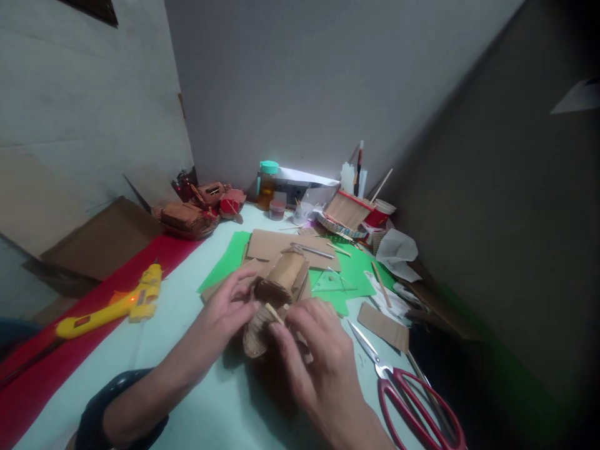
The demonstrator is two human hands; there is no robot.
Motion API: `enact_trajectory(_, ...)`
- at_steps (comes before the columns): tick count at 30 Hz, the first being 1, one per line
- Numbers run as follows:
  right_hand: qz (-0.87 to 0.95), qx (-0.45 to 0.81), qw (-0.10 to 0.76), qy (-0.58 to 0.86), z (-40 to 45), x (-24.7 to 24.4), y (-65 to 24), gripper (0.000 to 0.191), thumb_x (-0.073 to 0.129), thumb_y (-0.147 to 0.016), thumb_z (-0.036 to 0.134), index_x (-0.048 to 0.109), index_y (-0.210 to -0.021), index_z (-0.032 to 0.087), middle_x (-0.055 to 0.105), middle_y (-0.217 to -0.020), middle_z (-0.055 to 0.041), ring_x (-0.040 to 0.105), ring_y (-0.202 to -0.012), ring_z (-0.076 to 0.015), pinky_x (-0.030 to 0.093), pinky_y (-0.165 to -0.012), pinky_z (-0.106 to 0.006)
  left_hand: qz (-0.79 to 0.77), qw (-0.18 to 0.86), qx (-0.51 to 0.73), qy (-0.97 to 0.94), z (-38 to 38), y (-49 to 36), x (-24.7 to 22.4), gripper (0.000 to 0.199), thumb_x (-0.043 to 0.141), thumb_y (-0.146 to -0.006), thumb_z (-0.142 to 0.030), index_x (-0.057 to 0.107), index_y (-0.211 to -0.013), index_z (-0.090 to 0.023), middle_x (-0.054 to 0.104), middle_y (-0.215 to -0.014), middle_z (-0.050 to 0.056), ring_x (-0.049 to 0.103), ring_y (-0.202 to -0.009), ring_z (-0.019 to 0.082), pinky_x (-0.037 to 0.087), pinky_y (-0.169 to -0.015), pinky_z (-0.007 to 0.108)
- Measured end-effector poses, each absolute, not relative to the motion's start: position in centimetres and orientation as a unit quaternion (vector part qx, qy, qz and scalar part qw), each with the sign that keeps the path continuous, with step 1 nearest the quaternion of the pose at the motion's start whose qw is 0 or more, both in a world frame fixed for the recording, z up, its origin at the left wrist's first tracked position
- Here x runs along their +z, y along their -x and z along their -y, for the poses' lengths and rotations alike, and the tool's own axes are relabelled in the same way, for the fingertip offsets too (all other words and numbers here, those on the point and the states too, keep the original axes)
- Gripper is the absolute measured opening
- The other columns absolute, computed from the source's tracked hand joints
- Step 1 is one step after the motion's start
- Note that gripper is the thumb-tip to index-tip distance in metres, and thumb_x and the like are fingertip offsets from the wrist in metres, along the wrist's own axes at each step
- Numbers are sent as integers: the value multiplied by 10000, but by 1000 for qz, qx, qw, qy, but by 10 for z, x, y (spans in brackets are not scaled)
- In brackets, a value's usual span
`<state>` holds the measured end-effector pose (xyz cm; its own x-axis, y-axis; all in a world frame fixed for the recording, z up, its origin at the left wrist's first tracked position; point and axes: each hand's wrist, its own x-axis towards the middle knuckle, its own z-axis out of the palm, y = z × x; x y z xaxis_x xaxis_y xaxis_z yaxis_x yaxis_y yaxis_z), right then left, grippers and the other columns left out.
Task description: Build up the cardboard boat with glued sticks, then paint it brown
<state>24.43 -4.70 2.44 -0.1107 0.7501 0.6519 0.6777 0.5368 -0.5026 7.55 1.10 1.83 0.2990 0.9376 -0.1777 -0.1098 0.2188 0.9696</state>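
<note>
A small brown cardboard model [284, 275] with a rounded body stands in the middle of the table, and a ridged, rounded cardboard flap [256, 334] hangs at its near side. My left hand [229, 306] holds the model's left side between thumb and fingers. Pinched between the thumb and fingers of my right hand [316, 347] is a short pale wooden stick [274, 314], its tip over the flap. The right hand's fingers hide the model's lower right part.
Red-handled scissors [384, 372] lie at the right, beside a cardboard strip [383, 326]. A yellow glue gun [117, 309] rests at the left. Green sheets [229, 256], cardboard and a set square [330, 281] lie behind the model. Brown craft pieces [187, 219] and a lidded jar [267, 184] are farther back.
</note>
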Motion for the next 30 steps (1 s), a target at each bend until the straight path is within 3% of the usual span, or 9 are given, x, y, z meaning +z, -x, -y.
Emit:
enact_trajectory(11,742,79,468,473,48,26,-243,129,594,-982,143,677,-901,199,682,-829,-19,571,-771,-185,398,-744,-351,-437,685,420,-404,-8,-79,19,491,732,-834,-273,585,-1302,-287,688,-1337,49,589,-1314,283,500,-994,349)
enact_trajectory(16,736,97,477,471,47,26,-245,128,614,-976,138,680,-897,214,698,-850,-4,579,-773,-182,394,-766,-361,-447,707,416,-358,-8,-81,19,596,750,-815,-251,556,-1378,-263,676,-1393,70,593,-1322,272,519,-1012,334)
enact_trajectory(23,740,111,471,468,47,28,-246,143,626,-974,136,674,-866,218,712,-837,3,587,-767,-182,394,-769,-358,-390,749,413,-342,-6,-82,22,608,667,-832,-184,567,-1424,-276,767,-1229,61,679,-1197,289,558,-985,403)
enact_trajectory(30,741,121,477,456,46,30,-246,149,622,-980,131,671,-862,208,711,-824,12,604,-761,-164,392,-773,-356,-375,764,419,-317,-6,-82,20,558,693,-829,-169,619,-1371,-279,781,-1187,38,682,-1185,276,571,-942,358)
